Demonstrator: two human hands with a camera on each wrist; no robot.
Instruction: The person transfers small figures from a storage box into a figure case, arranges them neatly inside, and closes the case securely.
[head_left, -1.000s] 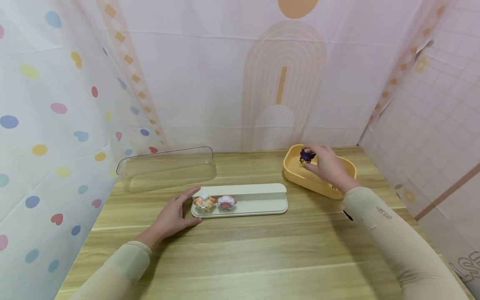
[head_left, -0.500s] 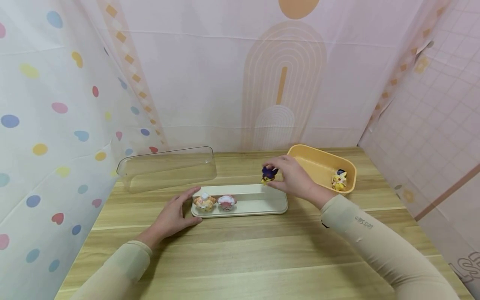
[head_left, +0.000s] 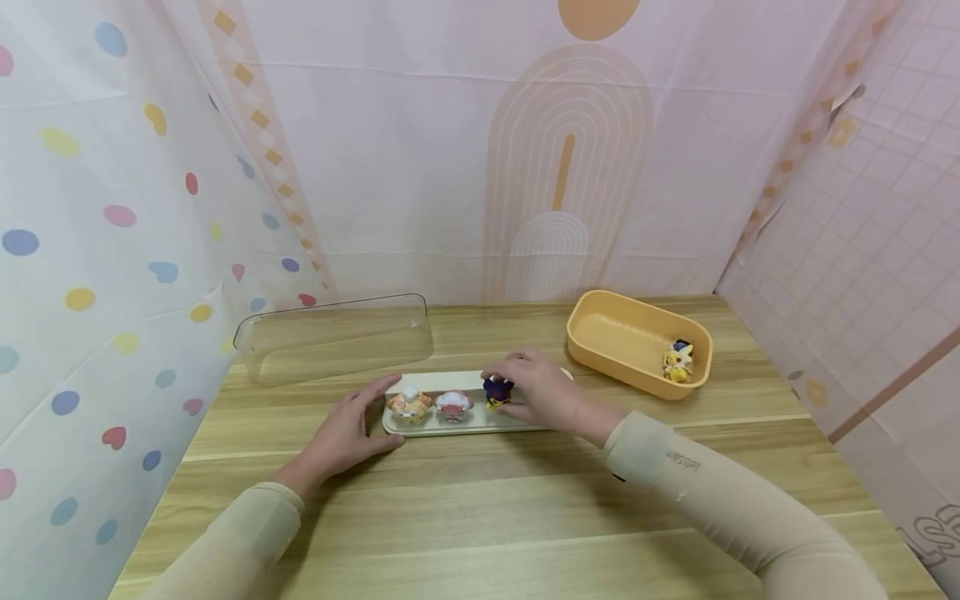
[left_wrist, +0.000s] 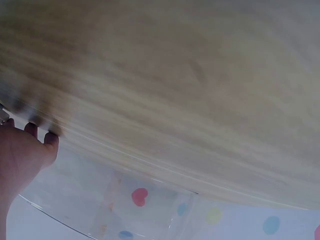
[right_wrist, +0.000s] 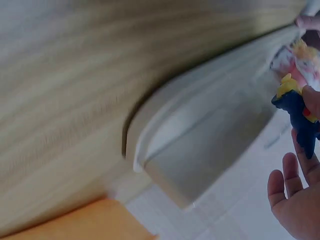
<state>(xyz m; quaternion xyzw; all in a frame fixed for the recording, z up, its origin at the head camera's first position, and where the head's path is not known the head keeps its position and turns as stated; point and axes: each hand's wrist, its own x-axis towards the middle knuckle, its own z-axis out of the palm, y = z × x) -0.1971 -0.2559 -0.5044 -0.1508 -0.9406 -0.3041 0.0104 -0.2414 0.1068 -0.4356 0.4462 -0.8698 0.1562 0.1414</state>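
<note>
A cream two-step display base (head_left: 532, 412) lies lengthwise on the wooden table. My left hand (head_left: 337, 437) rests at its left end, index fingertip at the back corner and thumb at the front corner, fingers spread. Two figurines stand on the lower step: an orange one with a white hat (head_left: 409, 406) and a pink-and-white one (head_left: 453, 405). Just right of them, my right hand (head_left: 543, 393) pinches a small figurine in dark blue and yellow (right_wrist: 299, 112) between thumb and fingers, low over the step. In the head view those fingers partly cover it.
A yellow-orange bin (head_left: 611, 337) at the back right holds a yellow figurine with a dark hat (head_left: 678, 361). At the back left lies a clear plastic cover (head_left: 337, 337). Patterned curtains (head_left: 420, 167) close off the back and both sides of the table.
My right hand has carried the dark blue figurine leftward from the bin and down to the base, beside the pink-and-white one. My left hand has stayed put.
</note>
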